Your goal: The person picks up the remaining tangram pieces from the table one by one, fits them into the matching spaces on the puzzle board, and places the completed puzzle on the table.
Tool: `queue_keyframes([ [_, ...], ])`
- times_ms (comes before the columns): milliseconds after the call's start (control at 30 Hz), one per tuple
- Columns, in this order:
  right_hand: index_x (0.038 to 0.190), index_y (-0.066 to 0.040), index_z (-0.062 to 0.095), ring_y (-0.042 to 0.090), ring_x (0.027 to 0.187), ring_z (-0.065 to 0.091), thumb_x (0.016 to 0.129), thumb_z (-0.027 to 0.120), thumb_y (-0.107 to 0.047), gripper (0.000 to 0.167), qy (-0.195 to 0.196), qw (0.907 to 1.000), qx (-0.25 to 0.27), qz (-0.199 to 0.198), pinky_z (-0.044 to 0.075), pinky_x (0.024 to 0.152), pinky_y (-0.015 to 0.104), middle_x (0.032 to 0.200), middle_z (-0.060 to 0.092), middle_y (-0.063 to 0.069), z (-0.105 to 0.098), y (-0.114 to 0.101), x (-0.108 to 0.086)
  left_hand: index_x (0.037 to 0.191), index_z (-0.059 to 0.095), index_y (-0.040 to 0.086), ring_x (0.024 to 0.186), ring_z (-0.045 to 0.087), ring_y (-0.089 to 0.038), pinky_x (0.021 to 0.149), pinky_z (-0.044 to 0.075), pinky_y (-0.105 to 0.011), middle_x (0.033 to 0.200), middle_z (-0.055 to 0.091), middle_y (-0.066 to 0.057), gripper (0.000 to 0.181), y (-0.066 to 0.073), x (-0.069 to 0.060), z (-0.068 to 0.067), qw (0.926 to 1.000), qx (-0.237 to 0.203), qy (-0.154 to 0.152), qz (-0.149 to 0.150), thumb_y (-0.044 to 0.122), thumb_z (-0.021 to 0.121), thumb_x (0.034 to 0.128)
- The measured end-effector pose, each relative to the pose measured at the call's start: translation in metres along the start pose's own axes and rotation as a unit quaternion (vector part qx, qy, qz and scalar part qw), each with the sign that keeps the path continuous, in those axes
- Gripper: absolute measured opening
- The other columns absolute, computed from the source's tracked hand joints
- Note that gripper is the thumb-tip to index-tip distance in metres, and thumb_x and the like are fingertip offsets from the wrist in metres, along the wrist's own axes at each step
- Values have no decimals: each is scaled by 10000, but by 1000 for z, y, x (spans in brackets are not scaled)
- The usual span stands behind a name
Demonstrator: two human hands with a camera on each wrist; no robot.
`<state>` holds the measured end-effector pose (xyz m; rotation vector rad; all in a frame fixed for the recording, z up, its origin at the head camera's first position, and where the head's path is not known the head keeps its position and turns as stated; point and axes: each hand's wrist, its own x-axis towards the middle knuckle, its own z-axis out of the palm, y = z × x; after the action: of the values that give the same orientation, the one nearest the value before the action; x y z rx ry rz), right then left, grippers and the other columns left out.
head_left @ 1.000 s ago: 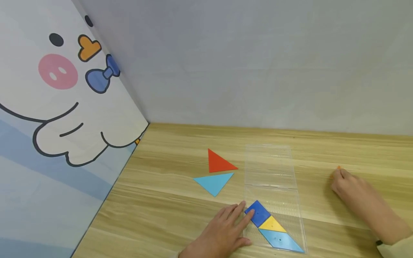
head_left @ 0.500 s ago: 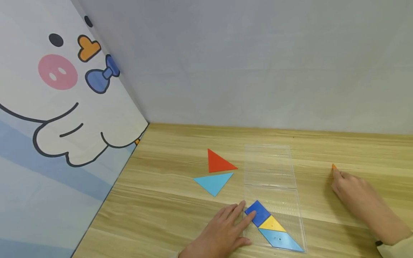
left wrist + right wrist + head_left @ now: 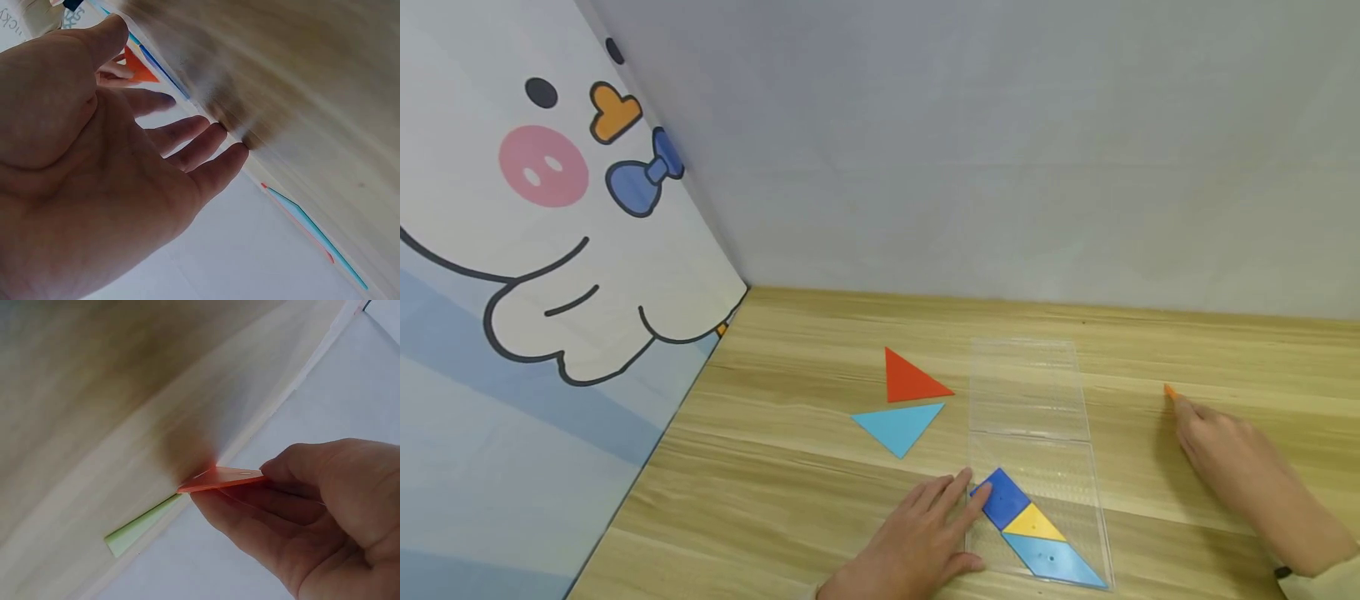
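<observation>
My right hand (image 3: 1225, 458) pinches an orange triangular tangram piece (image 3: 225, 479) between thumb and fingers, low over the table right of the clear case. In the head view only the orange tip pokes out past the fingertips. My left hand (image 3: 917, 533) lies at the case's left edge, fingers extended, the index fingertip on a dark blue square (image 3: 1009, 502). Below the square, a yellow triangle (image 3: 1034, 524) and a light blue parallelogram (image 3: 1056, 560) follow in a diagonal row inside the near half of the case (image 3: 1063, 471).
Left of the case lie a red triangle (image 3: 910, 381) and a light blue triangle (image 3: 901, 425). The case's other half (image 3: 1026, 383) lies flat behind. A light green piece (image 3: 139, 529) shows beyond the orange one in the right wrist view. A pale wall (image 3: 1000, 167) rises behind the table.
More of the orange piece's tip has come out beyond the right fingertips, toward the left. The left hand stays on the square.
</observation>
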<state>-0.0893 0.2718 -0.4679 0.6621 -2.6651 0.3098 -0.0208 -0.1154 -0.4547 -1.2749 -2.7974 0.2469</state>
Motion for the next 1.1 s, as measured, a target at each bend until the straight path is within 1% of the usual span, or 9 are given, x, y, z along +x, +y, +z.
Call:
queue_keyframes([
  [67, 1069, 223, 535, 282, 492, 595, 891, 592, 172, 193, -77, 10000, -7, 16, 470, 379, 315, 699, 623, 289, -1, -1, -1, 1580, 385, 82, 1404, 456, -190, 1146, 384, -315, 1591, 428, -95, 733, 0, 0, 0, 10000, 10, -33, -22, 583, 439, 1048],
  [167, 1079, 193, 515, 148, 468, 446, 892, 594, 166, 205, -101, 9999, -9, 51, 355, 365, 262, 612, 559, 152, -2, -2, -2, 1568, 396, 43, 1422, 440, -183, 1158, 372, -311, 1600, 418, -93, 754, 1, 0, 0, 9999, -55, -103, -65, 591, 420, 1050],
  [400, 1048, 117, 475, 176, 434, 393, 994, 439, 114, 65, 313, 9994, -121, -2, 348, 333, 338, 552, 431, 74, -1, -5, -1, 1557, 403, 15, 1449, 414, -196, 1164, 364, -309, 1607, 407, -107, 775, 3, 0, -1, 9994, -68, -258, -232, 601, 408, 1049],
  [567, 1063, 77, 447, 146, 430, 357, 1024, 387, 74, 72, 582, 9981, -188, -123, 327, 323, 308, 561, 381, 28, -1, -9, 0, 1548, 420, 17, 1450, 417, -193, 1158, 369, -310, 1598, 420, -104, 773, 3, -1, 0, 9995, 36, -168, -258, 603, 418, 1045],
  [667, 1057, 41, 420, 158, 424, 373, 1055, 361, 34, 60, 668, 9975, -180, -117, 338, 316, 322, 569, 373, 23, -2, -14, 0, 1553, 416, 22, 1463, 400, -189, 1163, 363, -308, 1605, 412, -100, 773, 2, -2, -1, 9994, 35, -218, -250, 608, 404, 1048],
  [800, 1051, 28, 422, 145, 439, 347, 1091, 302, -13, 133, 802, 9963, -161, -263, 322, 321, 314, 565, 356, 1, -4, -21, 0, 1564, 397, 27, 1484, 371, -185, 1172, 350, -306, 1618, 391, -96, 771, 1, -2, -2, 9993, -8, -309, -210, 606, 380, 1056],
  [867, 1075, 39, 437, 165, 437, 388, 1026, 384, 76, 82, 806, 9961, -98, -341, 351, 323, 338, 559, 396, 16, -6, -26, 0, 1569, 389, 28, 1490, 361, -185, 1175, 346, -308, 1624, 382, -95, 772, 0, -3, -3, 9992, -27, -338, -189, 606, 372, 1059],
  [1033, 1156, 63, 462, 171, 472, 444, 687, 623, 246, 529, 660, 9967, 1, -470, 412, 366, 359, 590, 455, 25, -10, -39, -3, 1579, 372, 29, 1501, 341, -186, 1181, 337, -311, 1635, 363, -94, 789, -1, -3, -4, 9988, -48, -444, -177, 620, 359, 1055],
  [1100, 1155, 59, 477, 156, 481, 424, 641, 649, 243, 572, 722, 9956, -50, -588, 409, 381, 359, 598, 468, 18, -10, -44, -3, 1579, 372, 29, 1500, 343, -187, 1180, 339, -313, 1635, 364, -94, 793, -1, -4, -5, 9988, -72, -456, -181, 623, 361, 1053],
])
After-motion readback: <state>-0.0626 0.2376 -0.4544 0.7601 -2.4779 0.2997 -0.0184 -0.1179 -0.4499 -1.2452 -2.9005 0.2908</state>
